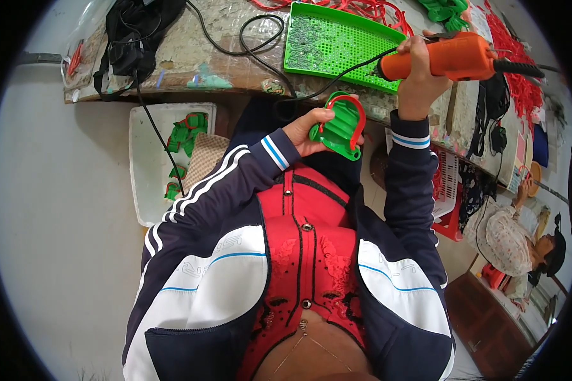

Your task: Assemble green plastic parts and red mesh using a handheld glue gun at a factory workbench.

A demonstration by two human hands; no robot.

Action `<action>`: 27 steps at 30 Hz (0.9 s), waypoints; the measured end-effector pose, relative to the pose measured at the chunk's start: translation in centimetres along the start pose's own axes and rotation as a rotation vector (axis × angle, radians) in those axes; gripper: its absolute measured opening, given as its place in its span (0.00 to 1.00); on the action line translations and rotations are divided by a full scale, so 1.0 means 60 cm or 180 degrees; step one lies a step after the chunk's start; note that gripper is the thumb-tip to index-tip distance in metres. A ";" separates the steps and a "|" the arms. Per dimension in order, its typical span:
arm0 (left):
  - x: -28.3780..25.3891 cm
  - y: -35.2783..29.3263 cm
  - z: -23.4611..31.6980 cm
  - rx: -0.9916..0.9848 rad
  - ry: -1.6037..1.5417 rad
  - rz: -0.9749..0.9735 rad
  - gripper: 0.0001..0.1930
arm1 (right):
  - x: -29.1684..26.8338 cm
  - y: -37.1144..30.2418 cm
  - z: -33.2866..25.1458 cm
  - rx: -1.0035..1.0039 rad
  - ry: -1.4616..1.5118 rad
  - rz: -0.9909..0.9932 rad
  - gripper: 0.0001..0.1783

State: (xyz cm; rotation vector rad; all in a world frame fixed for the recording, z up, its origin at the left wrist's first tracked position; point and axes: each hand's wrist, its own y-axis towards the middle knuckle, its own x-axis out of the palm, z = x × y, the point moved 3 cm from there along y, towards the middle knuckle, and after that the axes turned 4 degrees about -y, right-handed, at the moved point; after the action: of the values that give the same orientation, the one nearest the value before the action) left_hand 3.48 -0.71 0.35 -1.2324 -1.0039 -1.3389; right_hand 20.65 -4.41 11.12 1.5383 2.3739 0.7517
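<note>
My left hand (304,132) holds a green plastic piece (338,132) with a ridged, hollowed face, thumb on its edge. A red strap (363,119) arches over the piece along its right side. Further right and higher, my right hand (421,82) is wrapped round an orange electric screwdriver (461,58), held sideways near the right end of a green perforated tray (368,46). Small metal screws (313,39) lie scattered mostly over the tray's left part. The two hands are apart, and the screwdriver does not touch the green piece.
A black cable (245,51) loops across the worn workbench (178,76). Left of my lap, a white foam box (147,127) holds several green and red pieces (185,132). A black bag (130,47) hangs over the bench edge. A co-worker (505,238) sits at the right, near red straps (515,82).
</note>
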 end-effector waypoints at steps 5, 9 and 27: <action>-0.014 0.000 -0.001 -0.0020 -0.0187 -0.0006 0.32 | -0.005 0.002 -0.050 -0.0087 0.0272 0.0028 0.12; -0.018 0.000 -0.001 0.0026 -0.0197 0.0058 0.31 | -0.011 -0.011 -0.086 -0.0081 0.0253 -0.0241 0.12; -0.016 -0.004 -0.010 -0.0024 -0.0316 0.0023 0.30 | 0.007 -0.048 -0.101 0.0349 0.0770 -0.0145 0.14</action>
State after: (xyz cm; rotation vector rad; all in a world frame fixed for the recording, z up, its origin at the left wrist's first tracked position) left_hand 3.13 -1.14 -0.65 -1.3177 -1.0636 -1.2872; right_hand 15.55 -6.80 14.75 1.5043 2.6554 0.8542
